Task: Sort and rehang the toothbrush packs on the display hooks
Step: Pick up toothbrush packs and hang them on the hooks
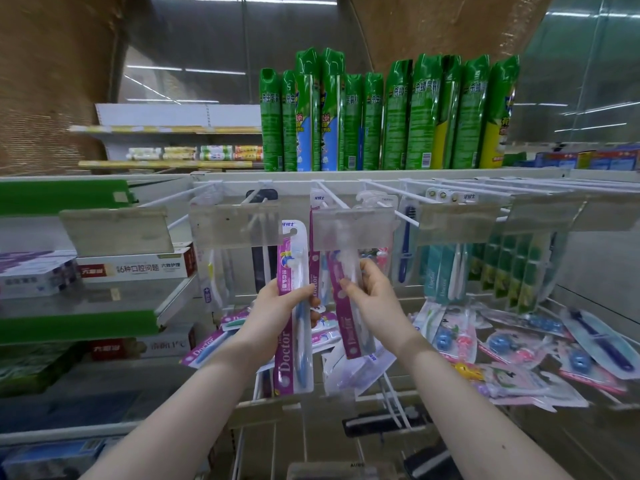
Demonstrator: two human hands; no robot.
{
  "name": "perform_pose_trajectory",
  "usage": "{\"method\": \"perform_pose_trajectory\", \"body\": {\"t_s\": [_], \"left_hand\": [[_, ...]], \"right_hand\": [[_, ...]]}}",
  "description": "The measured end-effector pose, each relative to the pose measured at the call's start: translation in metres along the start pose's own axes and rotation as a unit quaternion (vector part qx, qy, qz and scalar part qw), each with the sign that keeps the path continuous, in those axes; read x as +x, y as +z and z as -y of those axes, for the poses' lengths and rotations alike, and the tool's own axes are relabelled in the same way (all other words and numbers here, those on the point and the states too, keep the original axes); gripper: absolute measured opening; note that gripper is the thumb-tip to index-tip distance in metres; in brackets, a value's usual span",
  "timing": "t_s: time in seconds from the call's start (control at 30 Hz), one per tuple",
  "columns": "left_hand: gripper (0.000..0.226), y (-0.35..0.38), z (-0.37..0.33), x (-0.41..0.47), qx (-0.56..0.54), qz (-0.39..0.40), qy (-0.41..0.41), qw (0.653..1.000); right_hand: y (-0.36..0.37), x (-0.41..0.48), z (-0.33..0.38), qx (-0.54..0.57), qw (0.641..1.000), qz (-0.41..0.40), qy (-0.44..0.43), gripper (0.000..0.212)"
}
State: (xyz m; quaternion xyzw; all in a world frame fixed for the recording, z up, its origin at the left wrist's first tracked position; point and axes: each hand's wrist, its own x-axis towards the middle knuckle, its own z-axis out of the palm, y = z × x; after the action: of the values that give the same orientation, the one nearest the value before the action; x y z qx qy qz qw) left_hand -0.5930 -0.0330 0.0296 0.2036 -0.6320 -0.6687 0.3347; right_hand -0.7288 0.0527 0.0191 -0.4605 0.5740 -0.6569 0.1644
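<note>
A white display rack (346, 175) fills the wall ahead, with tall green spray cans (398, 116) standing along its top shelf. To the left, toothpaste boxes (135, 268) lie on a side shelf. A loose heap of toothbrush packs (519, 348) is spread over the lower shelf, and teal packs (440, 271) hang at the right. White hooks (332, 197) jut out under the top shelf.

The person's left hand (273, 313) is wrapped around a purple pack with a blue brush (287, 358), held upright in front of the hooks. The right hand (374, 299) pinches a second purple pack (351, 336) just beside it. That pack's top is hidden behind a clear label strip (353, 226).
</note>
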Motion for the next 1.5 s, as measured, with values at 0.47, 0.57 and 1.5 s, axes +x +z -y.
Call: {"method": "perform_pose_trajectory", "body": {"t_s": [0.47,0.57,1.5], "left_hand": [[0.010,-0.004,0.004,0.013,-0.004,-0.022,0.006,1.000],[0.009,-0.006,0.006,0.021,-0.002,-0.030,0.010,1.000],[0.027,-0.012,0.017,0.066,0.023,-0.052,-0.018,0.998]], "right_hand": [[0.012,0.018,-0.017,-0.031,0.998,-0.045,0.015,0.013],[0.015,0.030,-0.019,-0.012,0.993,-0.114,0.040,0.021],[0.020,0.073,-0.045,-0.052,0.977,-0.148,0.142,0.043]]}}
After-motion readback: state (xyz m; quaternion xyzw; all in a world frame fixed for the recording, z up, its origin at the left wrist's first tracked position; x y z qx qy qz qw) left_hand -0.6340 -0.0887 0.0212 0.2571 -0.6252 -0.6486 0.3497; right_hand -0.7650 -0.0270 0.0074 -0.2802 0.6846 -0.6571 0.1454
